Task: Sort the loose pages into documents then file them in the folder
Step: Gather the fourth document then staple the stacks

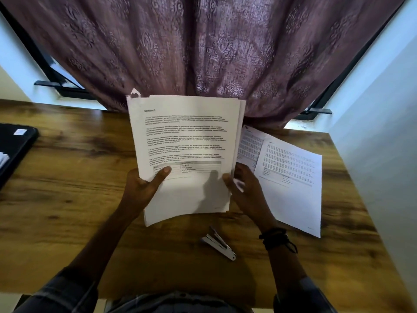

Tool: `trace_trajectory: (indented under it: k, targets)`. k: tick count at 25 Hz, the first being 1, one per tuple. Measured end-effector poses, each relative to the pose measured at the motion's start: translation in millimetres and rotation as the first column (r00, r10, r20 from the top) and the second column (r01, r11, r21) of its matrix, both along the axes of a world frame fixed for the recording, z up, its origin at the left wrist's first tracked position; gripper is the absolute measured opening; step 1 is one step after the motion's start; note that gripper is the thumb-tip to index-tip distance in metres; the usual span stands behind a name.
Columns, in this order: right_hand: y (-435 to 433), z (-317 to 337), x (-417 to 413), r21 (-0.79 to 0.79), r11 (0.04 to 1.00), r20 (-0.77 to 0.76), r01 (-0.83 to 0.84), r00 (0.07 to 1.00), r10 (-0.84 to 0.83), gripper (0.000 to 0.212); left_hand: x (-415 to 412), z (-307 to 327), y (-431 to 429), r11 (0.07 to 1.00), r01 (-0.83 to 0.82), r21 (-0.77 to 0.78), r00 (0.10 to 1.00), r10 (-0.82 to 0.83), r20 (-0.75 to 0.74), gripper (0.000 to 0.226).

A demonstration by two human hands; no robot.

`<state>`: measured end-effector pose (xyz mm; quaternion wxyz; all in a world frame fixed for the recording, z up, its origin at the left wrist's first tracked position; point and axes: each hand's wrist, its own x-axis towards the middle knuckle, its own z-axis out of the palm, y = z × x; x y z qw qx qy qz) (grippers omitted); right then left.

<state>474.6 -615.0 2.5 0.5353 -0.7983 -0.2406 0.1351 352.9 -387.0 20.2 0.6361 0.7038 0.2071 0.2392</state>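
Sorting underway: left hand (141,188) and right hand (244,188) grasp the stack of pages (185,152), centre frame. Next, judge its document; folder (15,145) waits far left.

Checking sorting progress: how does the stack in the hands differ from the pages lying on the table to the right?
The held stack is raised off the table, in the grip of the left hand and right hand; the table pages lie flat, untouched. The held stack looks thicker, many sheets; only two table pages show, overlapping and fanned. Both are white printed sheets with text paragraphs and a small table.
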Motion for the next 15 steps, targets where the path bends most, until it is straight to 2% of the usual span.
trace_trajectory:
  k: [2,3,5,6,9,10,11,13,15]
  targets:
    - [-27,-19,16,-0.238,0.95,0.113,0.202,0.977,-0.179,0.065,1,8,-4,1.0,0.001,-0.008,1.0,-0.001,0.0,0.032]
    - [-43,-30,24,-0.402,0.864,0.19,0.302,0.951,-0.244,0.068,0,11,-6,1.0,-0.003,-0.012,1.0,0.003,0.002,0.029]
    - [-67,-50,27,-0.644,0.69,0.221,0.33,0.944,-0.245,0.06,-2,17,-11,1.0,-0.019,-0.024,1.0,0.019,0.015,0.029]
    - [-70,-56,22,-0.693,0.663,0.214,0.283,0.959,-0.187,0.055,-3,19,-13,0.999,-0.026,-0.036,0.999,0.027,0.027,0.028]
    - [-60,-55,3,-0.636,0.76,0.242,0.136,0.97,0.029,0.048,-5,24,-21,0.998,-0.033,-0.062,0.998,0.036,0.045,0.027]
    - [-57,-51,3,-0.568,0.809,0.246,0.148,0.969,-0.005,0.05,-5,26,-22,0.997,-0.032,-0.069,0.998,0.035,0.045,0.026]
    - [-57,-46,8,-0.498,0.836,0.258,0.233,0.959,-0.114,0.054,-6,28,-23,0.997,-0.028,-0.069,0.999,0.031,0.043,0.026]
    - [-67,-41,28,-0.473,0.767,0.268,0.433,0.9,-0.343,0.064,-8,31,-23,0.999,-0.013,-0.051,0.999,0.015,0.04,0.028]
    - [-79,-35,45,-0.628,0.628,0.238,0.46,0.881,-0.408,0.079,-11,34,-22,0.999,-0.011,-0.04,0.999,0.012,0.031,0.03]
